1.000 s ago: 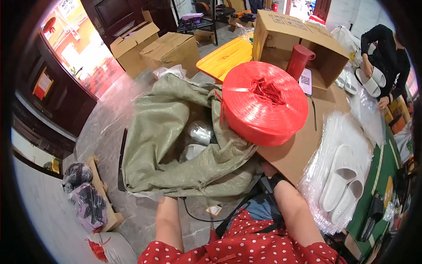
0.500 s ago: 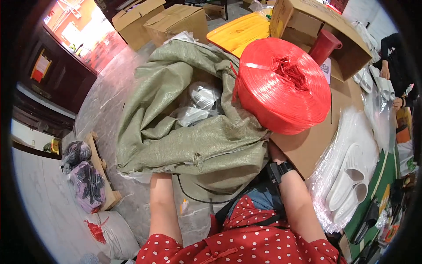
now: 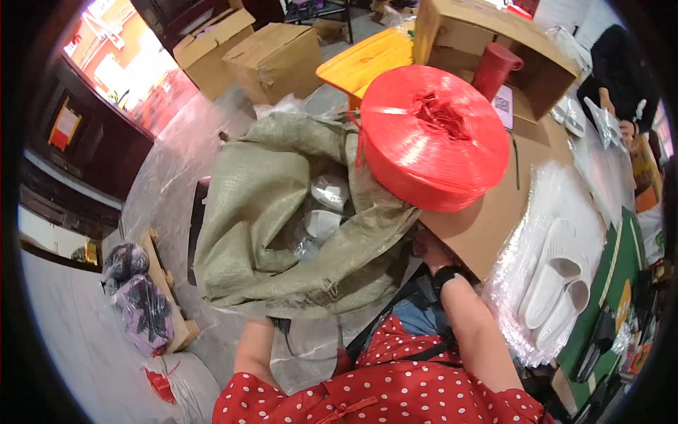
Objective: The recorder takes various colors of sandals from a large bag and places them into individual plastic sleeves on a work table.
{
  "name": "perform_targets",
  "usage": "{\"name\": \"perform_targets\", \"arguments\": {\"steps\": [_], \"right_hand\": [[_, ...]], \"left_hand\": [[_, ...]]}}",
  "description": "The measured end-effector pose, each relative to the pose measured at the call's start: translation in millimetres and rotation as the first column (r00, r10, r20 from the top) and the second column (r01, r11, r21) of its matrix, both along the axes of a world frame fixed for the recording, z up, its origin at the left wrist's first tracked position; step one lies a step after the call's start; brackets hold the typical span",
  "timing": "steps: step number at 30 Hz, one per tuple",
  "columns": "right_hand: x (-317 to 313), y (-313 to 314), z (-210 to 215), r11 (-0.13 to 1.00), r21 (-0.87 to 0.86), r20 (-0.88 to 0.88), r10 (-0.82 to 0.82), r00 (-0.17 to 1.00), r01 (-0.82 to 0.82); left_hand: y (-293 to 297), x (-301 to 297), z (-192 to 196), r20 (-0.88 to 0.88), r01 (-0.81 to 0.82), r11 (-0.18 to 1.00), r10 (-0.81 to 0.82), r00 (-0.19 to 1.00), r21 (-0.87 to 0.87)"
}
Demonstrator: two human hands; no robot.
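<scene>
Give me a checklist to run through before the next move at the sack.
1. Sack mouth open: ok; slippers show inside.
2. Left hand in view: not ok; the sack hides it, and only the forearm shows.
3. Right hand gripping the sack: cannot tell; it is partly hidden at the sack's lower right.
4. Red roll apart from the sack: cannot tell; they overlap in this view.

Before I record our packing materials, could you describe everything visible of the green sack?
The sack is dull olive, looks like woven plastic, sagging in folds, its mouth open upward. Inside is a pale ribbed slipper. A red roll overlaps its right side in view, contact unclear. The right hand is at its near right side; the left hand is hidden at its near edge.
</scene>
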State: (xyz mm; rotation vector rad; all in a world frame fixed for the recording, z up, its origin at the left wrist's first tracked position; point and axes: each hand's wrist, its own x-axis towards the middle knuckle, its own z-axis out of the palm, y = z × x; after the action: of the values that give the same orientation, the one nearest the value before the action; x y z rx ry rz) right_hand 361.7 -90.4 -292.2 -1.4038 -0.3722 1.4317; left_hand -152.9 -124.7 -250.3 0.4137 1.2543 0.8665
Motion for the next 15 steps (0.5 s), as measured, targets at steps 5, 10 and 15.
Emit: {"name": "perform_targets", "arguments": {"steps": [5,10,15], "right_hand": [[-37,14,50,0.976,-0.201,0.393,0.155,0.907,-0.080],[-113,-7,174,0.988,-0.053,0.224,0.153,0.962,-0.145],[-102,-66,257,0.878,0.396,0.528,0.021,0.849,-0.268]], "left_hand": [[-99,-14,-11,-0.117,0.254,0.947,-0.280,0.953,-0.196],[-115,4,128,-0.245,0.882,0.267,-0.953,0.181,-0.388],[-48,152,311,-0.731,0.974,0.180,-0.682,0.021,-0.140]]}}
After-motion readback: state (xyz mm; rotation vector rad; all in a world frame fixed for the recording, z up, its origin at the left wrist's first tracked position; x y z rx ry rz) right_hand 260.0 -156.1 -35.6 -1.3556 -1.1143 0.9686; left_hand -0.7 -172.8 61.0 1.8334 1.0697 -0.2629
